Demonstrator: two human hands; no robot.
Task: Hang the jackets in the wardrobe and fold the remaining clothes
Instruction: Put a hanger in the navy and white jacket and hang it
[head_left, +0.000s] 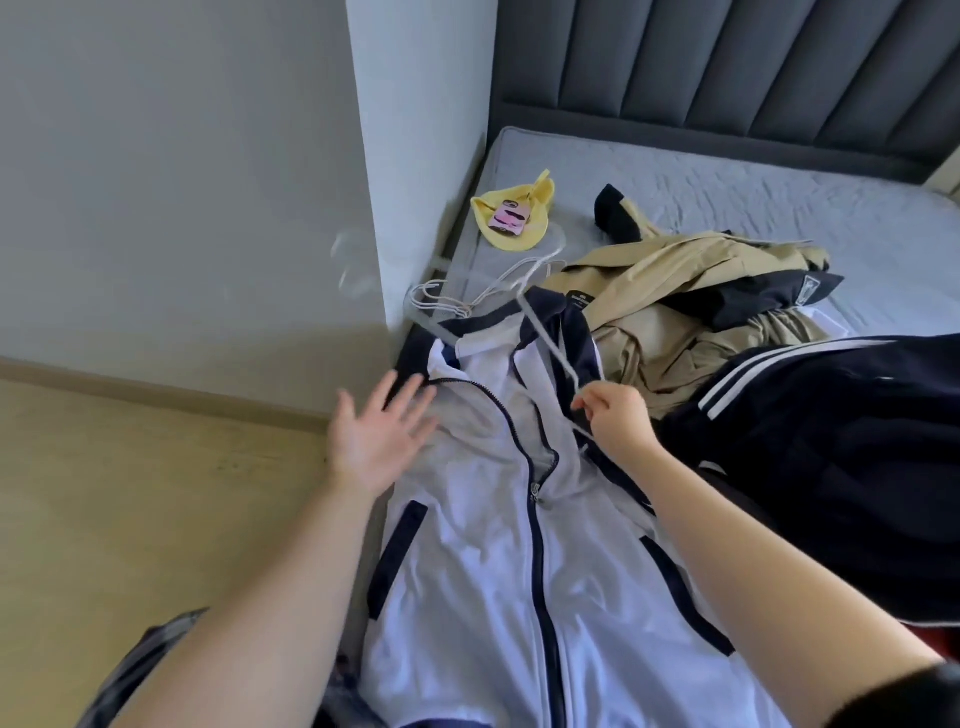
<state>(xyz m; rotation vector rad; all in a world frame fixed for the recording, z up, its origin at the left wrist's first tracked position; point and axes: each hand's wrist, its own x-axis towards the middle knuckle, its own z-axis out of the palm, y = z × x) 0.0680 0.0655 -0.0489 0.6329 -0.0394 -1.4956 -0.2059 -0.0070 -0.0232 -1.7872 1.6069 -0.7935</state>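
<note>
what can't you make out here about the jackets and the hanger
Head view, all:
- Hem of the white jacket: cut off by the bottom edge.
- Label on the tan jacket: print too small to read.
- Navy striped garment: cut off by the right edge, kind unclear.
- Far end of the hanger pinched by the right hand: see-through and blurred.
- The wardrobe: out of frame.

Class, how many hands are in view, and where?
2. The left hand is spread open by the white jacket's shoulder; the right hand pinches a hanger at its collar.
</note>
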